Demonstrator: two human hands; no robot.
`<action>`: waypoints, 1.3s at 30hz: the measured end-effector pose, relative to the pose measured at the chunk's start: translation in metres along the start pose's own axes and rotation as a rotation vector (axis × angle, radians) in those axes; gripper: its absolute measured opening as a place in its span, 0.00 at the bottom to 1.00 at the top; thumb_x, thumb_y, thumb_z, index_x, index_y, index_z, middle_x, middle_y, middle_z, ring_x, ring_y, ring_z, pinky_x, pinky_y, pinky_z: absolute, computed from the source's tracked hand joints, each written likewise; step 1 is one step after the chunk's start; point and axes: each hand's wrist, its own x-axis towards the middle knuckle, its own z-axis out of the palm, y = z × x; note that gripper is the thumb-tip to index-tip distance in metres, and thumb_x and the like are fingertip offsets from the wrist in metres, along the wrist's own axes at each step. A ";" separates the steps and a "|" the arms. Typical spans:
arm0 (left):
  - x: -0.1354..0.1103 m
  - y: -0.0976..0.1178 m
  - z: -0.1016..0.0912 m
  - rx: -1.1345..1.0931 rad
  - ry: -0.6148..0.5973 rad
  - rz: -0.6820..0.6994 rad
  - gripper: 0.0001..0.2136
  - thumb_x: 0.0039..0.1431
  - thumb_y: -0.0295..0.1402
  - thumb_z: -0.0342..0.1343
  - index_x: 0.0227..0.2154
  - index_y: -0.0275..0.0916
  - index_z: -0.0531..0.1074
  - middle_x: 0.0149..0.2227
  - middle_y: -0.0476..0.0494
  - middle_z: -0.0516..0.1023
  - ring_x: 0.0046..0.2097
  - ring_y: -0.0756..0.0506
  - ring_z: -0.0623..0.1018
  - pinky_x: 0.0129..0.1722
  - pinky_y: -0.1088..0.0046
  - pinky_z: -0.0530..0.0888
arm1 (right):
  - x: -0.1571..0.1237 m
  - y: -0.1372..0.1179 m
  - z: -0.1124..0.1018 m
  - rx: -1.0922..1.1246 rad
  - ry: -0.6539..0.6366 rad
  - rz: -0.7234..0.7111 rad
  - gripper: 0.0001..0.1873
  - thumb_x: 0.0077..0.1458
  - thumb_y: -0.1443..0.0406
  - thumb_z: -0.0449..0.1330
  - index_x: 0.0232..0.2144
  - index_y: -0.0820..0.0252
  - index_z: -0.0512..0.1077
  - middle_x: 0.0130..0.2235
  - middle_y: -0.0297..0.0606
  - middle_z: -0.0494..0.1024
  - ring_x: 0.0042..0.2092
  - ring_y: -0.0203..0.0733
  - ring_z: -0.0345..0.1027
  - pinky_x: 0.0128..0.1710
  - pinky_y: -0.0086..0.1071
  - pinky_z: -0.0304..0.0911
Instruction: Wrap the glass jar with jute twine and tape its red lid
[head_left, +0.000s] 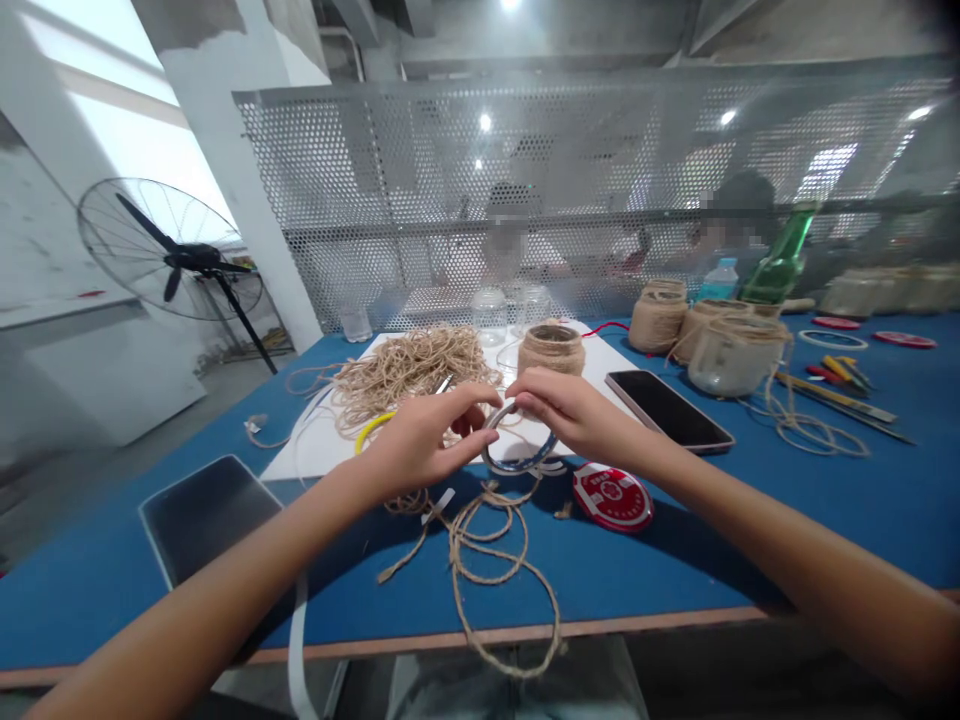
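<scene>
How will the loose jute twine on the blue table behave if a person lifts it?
The jute twine will probably be floppy, because it lies in slack, uneven loops on the blue table. It likely feels light and drapes instead of keeping a shape. Its rough, hairy fibres may catch on each other and tangle.

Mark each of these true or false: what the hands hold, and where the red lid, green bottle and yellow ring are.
1. The left hand and right hand hold a thin round hoop between them. True.
2. A red round lid rests on the pile of tan jute twine. False: it lies on the blue tabletop, apart from the pile.
3. A green glass bottle stands beyond the twine-wrapped jars. True.
4. A yellow ring lies next to the right hand. False: it is by the left hand, at the edge of the twine pile.
</scene>
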 end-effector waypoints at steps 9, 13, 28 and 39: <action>-0.001 0.002 -0.002 -0.088 -0.065 -0.024 0.06 0.57 0.34 0.50 0.36 0.39 0.64 0.27 0.53 0.69 0.28 0.55 0.70 0.30 0.79 0.66 | 0.001 -0.002 0.006 0.054 -0.039 -0.010 0.12 0.62 0.64 0.44 0.34 0.62 0.66 0.32 0.36 0.69 0.35 0.35 0.62 0.37 0.28 0.58; -0.004 0.004 -0.002 -0.106 -0.031 -0.022 0.04 0.56 0.33 0.49 0.31 0.38 0.61 0.27 0.52 0.67 0.29 0.54 0.68 0.30 0.77 0.67 | 0.001 -0.003 0.005 0.041 -0.049 0.001 0.13 0.62 0.64 0.44 0.33 0.63 0.66 0.31 0.36 0.68 0.34 0.35 0.61 0.36 0.28 0.57; -0.004 0.007 0.007 -0.515 0.221 -0.058 0.03 0.59 0.29 0.48 0.32 0.38 0.58 0.34 0.44 0.73 0.34 0.51 0.74 0.32 0.74 0.70 | -0.001 0.002 0.011 0.172 -0.142 0.156 0.15 0.62 0.62 0.42 0.43 0.60 0.65 0.34 0.37 0.71 0.36 0.37 0.63 0.38 0.30 0.57; 0.001 0.012 0.013 -0.229 0.328 -0.275 0.04 0.56 0.33 0.50 0.31 0.38 0.61 0.25 0.52 0.68 0.26 0.53 0.70 0.24 0.79 0.66 | -0.004 -0.019 0.032 0.591 -0.329 0.464 0.26 0.59 0.51 0.43 0.24 0.64 0.69 0.21 0.34 0.68 0.23 0.32 0.60 0.25 0.28 0.56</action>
